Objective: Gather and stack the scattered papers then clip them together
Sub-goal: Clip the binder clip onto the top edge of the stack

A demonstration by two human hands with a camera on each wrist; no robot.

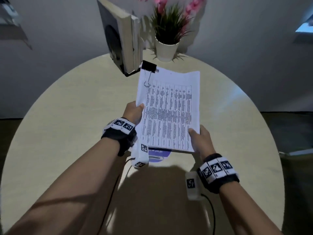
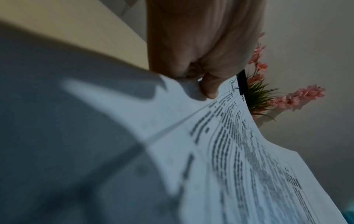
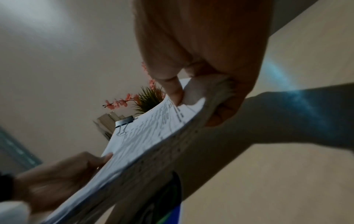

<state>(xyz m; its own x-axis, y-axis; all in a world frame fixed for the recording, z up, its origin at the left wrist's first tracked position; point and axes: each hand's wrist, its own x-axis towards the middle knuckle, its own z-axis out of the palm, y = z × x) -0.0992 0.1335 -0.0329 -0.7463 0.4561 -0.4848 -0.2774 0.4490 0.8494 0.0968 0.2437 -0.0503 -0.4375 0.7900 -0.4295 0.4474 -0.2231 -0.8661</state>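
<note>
Dim room: pale round table [image 1: 67, 116] against a plain grey wall [image 1: 237, 48], dark floor [image 1: 296, 129] beyond

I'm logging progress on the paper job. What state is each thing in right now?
paper stack: gathered, clipped, held above the table
binder clip: clamped on the stack's far left corner, handle folded onto the page
left hand: grips the stack's left edge
right hand: pinches the near right corner
books: upright, leaning
potted plant: upright on the table
</note>
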